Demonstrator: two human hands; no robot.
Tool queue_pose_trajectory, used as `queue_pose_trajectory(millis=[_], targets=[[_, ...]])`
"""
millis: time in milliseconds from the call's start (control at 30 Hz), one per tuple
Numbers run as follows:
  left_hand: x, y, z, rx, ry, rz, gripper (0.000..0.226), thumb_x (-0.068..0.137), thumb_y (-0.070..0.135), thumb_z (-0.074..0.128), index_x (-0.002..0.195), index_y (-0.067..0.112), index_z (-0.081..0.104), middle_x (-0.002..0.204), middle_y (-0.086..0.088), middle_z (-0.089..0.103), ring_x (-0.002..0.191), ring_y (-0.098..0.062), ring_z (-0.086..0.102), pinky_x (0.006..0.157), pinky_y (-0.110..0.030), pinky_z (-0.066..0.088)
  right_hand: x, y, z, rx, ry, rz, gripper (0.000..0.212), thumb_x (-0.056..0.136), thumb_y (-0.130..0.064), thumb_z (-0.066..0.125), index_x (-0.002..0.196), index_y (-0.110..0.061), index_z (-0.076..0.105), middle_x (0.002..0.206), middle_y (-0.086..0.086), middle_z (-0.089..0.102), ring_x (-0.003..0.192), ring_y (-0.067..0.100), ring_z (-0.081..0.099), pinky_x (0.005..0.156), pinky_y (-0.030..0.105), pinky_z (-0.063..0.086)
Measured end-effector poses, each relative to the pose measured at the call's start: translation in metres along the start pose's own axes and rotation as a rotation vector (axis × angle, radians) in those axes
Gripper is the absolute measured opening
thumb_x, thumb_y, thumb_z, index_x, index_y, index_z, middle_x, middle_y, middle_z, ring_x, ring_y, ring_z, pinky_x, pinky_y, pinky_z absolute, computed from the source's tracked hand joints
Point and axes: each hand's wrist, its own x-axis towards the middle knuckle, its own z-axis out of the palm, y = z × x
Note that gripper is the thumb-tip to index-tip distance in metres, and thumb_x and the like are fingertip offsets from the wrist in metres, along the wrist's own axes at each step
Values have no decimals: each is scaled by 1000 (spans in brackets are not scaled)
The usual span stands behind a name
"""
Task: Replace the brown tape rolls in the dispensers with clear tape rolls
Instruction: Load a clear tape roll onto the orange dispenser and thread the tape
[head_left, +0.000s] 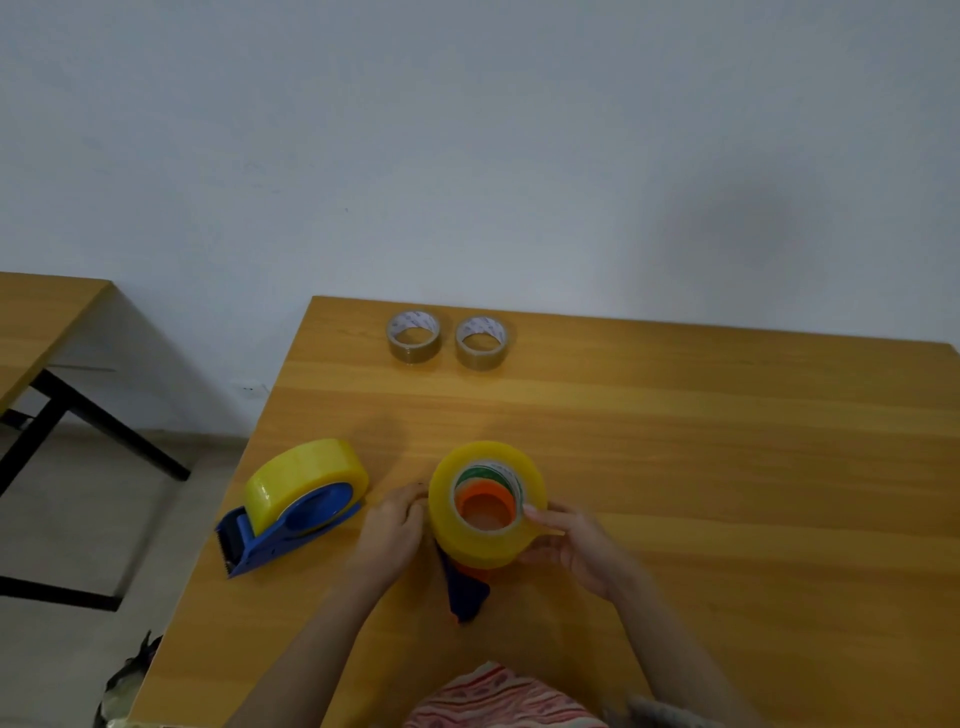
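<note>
A thick yellowish clear tape roll (485, 540) sits on the orange hub of a blue dispenser (465, 592) in front of me. My right hand (566, 545) grips the roll's right side, thumb on its top rim. My left hand (392, 530) holds its left side; the fingers are hidden behind the roll. A second blue dispenser (283, 540) lies on its side to the left with another clear roll (304, 480) mounted on it. Two brown tape rolls (414, 338) (483, 343) lie flat near the table's far edge.
The wooden table (701, 493) ends at a white wall behind and drops off at its left edge. Another wooden table (36, 317) with black legs stands at the left. A dark bag (130, 680) lies on the floor at lower left.
</note>
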Motion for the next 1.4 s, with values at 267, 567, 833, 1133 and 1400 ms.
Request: queue_pose_trajectory(millis=[267,567,833,1133,1400], targets=[[2,-1,-3,-115,-119,-52,51,89,2,40,136,22,40,125,-5,55,106,-21,54,84,-34,49,4,3,1,-15,6,54,27,89,-17,60,115,-12,61,106,7,66,94,25,63,74,36,56],[24,3,-16,-124,-320,115,53,83,-6,49,125,25,42,107,8,53,90,-4,51,70,-10,44,6,5,0,-22,19,51,26,89,-18,61,114,-13,61,109,9,65,100,29,62,79,42,57],[16,-12,-16,-106,-199,71,27,97,36,35,114,26,53,108,2,60,103,-16,55,91,-35,46,7,2,3,-75,51,32,31,89,-18,62,119,-12,58,117,10,65,104,29,65,79,46,58],[18,-10,1,119,-166,78,34,90,23,53,123,16,53,101,1,45,91,-14,48,79,-22,41,9,20,0,-231,196,67,30,89,-24,63,118,-19,60,115,3,66,103,22,63,68,34,56],[8,-6,22,-17,-79,-135,55,89,25,57,135,6,35,132,-12,48,117,-25,52,94,-37,49,15,26,-5,-601,246,-65,33,93,-31,56,102,0,65,81,9,66,70,21,62,63,23,43]])
